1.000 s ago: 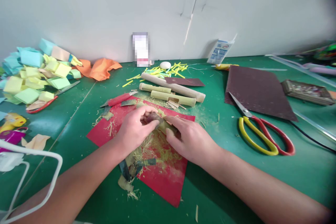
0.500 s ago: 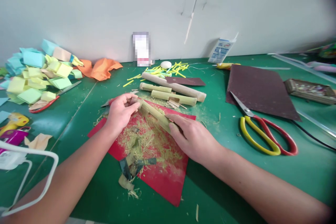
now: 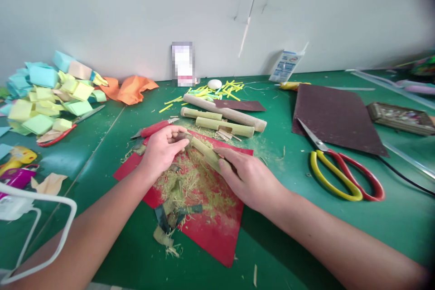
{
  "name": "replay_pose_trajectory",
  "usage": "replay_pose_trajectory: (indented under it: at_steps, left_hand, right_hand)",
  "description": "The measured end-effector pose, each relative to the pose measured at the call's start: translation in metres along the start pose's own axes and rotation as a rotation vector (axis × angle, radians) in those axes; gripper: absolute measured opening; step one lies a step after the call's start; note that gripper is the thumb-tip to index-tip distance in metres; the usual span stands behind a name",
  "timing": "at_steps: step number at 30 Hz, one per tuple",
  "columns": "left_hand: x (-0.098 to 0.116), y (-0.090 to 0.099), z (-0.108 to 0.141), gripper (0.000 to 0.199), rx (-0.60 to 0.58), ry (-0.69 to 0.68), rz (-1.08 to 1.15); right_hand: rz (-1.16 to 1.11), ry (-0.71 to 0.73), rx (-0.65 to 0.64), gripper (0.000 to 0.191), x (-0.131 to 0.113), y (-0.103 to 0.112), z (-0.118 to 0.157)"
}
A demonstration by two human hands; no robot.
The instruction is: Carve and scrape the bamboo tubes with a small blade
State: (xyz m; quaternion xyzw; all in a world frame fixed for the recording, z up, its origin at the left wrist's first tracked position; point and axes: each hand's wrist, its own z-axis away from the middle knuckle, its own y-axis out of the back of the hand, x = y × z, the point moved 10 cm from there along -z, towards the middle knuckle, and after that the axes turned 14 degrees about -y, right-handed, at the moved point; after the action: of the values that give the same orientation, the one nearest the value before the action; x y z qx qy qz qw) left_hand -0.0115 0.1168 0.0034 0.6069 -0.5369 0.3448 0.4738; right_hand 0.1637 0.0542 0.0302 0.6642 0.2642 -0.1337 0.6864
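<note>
My right hand is closed on the near end of a pale green bamboo tube, which slants over the red sheet. At the tube's far end, the fingers of my left hand are pinched round a small brownish piece of sandpaper pressed to the bamboo; the fingers partly hide it. Pale shavings and dust cover much of the red sheet. Dark worn scraps lie at its near left side. Just beyond my left hand rests a red-handled knife.
Behind my hands lie two cut bamboo pieces and a longer pale stick. To the right are scissors with red and yellow handles and a dark brown sheet. Folded paper pieces are heaped at the left.
My left hand has slid rightward along the tube with the sandpaper, uncovering the knife's red handle. My right hand holds its place on the bamboo.
</note>
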Motion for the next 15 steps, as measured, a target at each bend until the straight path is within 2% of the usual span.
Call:
replay_pose_trajectory:
  at_steps: [10, 12, 15]
  left_hand:
    - [0.032, -0.047, 0.027, 0.025, -0.180, -0.063, 0.003]
    - [0.033, -0.044, 0.026, 0.026, -0.172, -0.067, 0.000]
    - [0.026, -0.020, 0.016, 0.029, -0.053, -0.065, -0.011]
  right_hand:
    - [-0.036, -0.011, -0.045, 0.029, 0.001, -0.005, -0.001]
    - [-0.044, -0.009, -0.046, 0.031, 0.001, -0.005, 0.000]
    - [-0.041, -0.018, -0.029, 0.036, 0.002, -0.003, 0.000]
